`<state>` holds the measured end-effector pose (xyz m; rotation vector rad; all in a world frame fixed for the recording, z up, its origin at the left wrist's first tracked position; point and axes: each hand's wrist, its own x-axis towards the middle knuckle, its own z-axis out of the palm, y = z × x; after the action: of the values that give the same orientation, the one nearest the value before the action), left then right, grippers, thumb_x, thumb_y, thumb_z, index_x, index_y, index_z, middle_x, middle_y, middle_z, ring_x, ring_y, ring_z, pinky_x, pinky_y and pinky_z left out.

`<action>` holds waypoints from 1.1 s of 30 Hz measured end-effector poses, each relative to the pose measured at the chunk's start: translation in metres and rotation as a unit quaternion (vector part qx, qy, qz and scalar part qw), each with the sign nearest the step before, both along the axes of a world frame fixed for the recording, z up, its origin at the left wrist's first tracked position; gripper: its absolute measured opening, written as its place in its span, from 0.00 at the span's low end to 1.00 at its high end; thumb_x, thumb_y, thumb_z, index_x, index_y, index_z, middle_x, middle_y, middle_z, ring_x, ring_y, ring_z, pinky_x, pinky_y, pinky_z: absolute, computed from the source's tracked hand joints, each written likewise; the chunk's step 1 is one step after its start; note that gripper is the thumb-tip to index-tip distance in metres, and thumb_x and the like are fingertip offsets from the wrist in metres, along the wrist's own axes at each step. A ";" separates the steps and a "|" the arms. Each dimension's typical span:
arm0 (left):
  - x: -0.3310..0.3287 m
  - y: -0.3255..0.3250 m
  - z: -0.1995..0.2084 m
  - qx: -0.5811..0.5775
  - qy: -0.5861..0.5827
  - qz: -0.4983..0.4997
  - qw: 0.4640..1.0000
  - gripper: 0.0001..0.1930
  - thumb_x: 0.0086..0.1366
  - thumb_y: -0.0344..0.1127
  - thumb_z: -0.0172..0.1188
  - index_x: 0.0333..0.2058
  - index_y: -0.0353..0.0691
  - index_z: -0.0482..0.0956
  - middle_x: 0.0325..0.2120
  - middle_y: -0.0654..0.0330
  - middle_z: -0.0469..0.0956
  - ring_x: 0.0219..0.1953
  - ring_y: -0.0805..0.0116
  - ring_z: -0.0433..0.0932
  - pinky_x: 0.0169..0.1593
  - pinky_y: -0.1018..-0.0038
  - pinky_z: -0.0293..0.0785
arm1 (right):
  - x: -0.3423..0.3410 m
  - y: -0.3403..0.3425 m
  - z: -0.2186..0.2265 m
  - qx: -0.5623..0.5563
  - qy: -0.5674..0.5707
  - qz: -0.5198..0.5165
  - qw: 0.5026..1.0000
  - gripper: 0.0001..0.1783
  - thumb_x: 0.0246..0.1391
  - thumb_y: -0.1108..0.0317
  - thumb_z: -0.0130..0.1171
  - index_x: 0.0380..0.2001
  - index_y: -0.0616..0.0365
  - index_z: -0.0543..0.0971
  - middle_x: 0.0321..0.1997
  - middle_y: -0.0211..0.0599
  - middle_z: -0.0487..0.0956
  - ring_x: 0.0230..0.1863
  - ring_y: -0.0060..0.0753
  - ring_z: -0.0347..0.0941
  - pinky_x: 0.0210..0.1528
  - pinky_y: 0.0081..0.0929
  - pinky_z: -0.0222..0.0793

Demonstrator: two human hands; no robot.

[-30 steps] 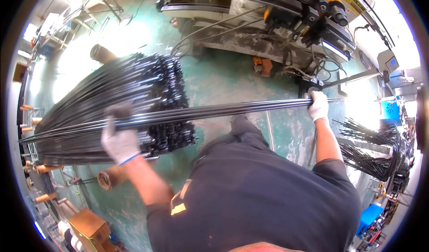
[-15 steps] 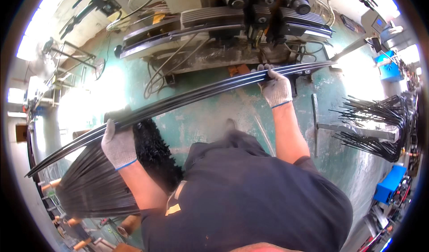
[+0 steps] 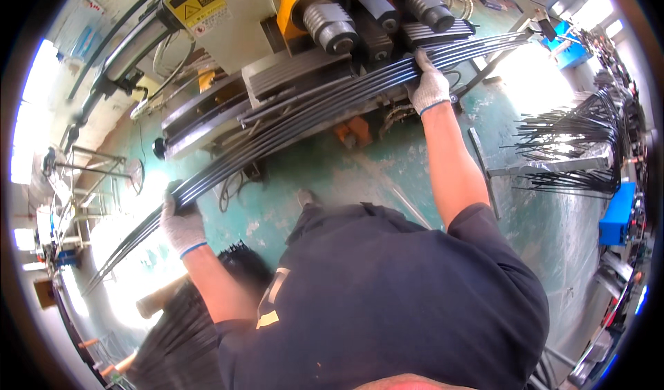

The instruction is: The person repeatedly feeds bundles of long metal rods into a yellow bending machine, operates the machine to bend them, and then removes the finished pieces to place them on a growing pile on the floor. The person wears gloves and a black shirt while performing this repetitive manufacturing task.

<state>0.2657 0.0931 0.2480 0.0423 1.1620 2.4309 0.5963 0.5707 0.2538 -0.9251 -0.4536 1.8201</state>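
Note:
A bunch of several long, thin black rods (image 3: 290, 130) spans the view, slanting from the lower left up to the far right. My left hand (image 3: 182, 225), in a pale knitted glove with a blue cuff edge, is closed round the rods towards their left end. Farther right, my right hand (image 3: 430, 89), gloved alike, grips them with the thumb on top. The rods lie over the front of a machine (image 3: 283, 78) with ribbed metal beds and orange-and-steel cylinders (image 3: 330, 26); whether they touch it, I cannot tell.
A large bundle of black rods (image 3: 183, 334) lies at the lower left beside me. Bent black rods (image 3: 602, 137) hang on a metal stand (image 3: 553, 168) at the right. Blue boxes (image 3: 617, 213) stand along the right side. An orange block (image 3: 353, 131) sits under the machine.
Both hands have carried the rods forward to the machine, which now appears closer. The rods have spread apart between my hands. The big bundle has slid lower in view.

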 end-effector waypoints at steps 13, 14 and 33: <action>-0.064 0.173 -0.021 0.041 -0.213 -0.086 0.972 0.15 0.76 0.35 0.52 0.51 0.29 0.78 0.52 0.46 0.80 0.57 0.47 0.77 0.68 0.50 0.70 | -0.078 0.094 -0.067 0.227 -0.311 -0.037 0.922 0.21 0.63 0.57 0.57 0.48 0.64 0.81 0.44 0.43 0.84 0.44 0.42 0.80 0.47 0.37 0.74; -0.067 0.173 -0.021 0.049 -0.206 -0.094 0.973 0.16 0.76 0.35 0.51 0.53 0.28 0.77 0.52 0.46 0.80 0.58 0.47 0.76 0.68 0.49 0.69 | -0.090 0.092 -0.056 0.137 -0.254 -0.042 0.956 0.21 0.63 0.56 0.58 0.47 0.64 0.81 0.44 0.43 0.84 0.43 0.42 0.80 0.46 0.37 0.73; -0.084 0.207 -0.035 0.063 -0.157 -0.091 0.981 0.21 0.75 0.41 0.53 0.54 0.28 0.78 0.56 0.46 0.78 0.62 0.49 0.72 0.72 0.49 0.61 | -0.078 0.132 -0.164 0.345 -0.377 -0.109 0.853 0.13 0.61 0.64 0.52 0.40 0.58 0.81 0.35 0.40 0.83 0.35 0.38 0.79 0.40 0.34 0.74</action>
<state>0.1815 0.2996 0.2132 -0.1831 0.8275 2.2452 0.5181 0.7023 0.0898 -1.0742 -1.3312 0.8880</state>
